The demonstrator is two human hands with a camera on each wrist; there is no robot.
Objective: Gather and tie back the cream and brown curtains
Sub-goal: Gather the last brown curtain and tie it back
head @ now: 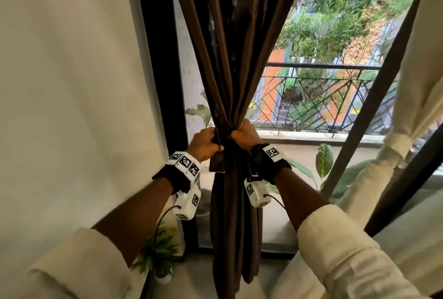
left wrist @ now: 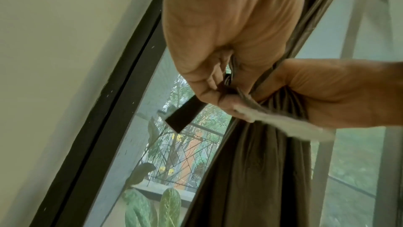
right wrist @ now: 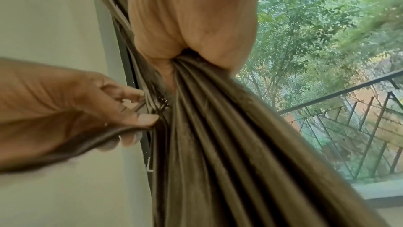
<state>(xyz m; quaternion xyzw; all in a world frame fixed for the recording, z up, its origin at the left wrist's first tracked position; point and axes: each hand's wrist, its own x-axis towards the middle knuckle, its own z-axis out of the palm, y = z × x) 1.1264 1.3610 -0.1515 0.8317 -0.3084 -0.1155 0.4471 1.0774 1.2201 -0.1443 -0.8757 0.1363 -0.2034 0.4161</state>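
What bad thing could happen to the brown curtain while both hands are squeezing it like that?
1. The left hand only pinches the dark tie strap near its end; it might slip out before it is fastened.
2. If the right hand loosens its grip, the gathered brown curtain could probably fan open again.
3. Dropped fabric might brush the potted plant below.

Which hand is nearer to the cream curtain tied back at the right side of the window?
Right. The right hand grips the brown curtain on the side toward the cream curtain, yet well apart from it. The left hand holds the strap on the far side.
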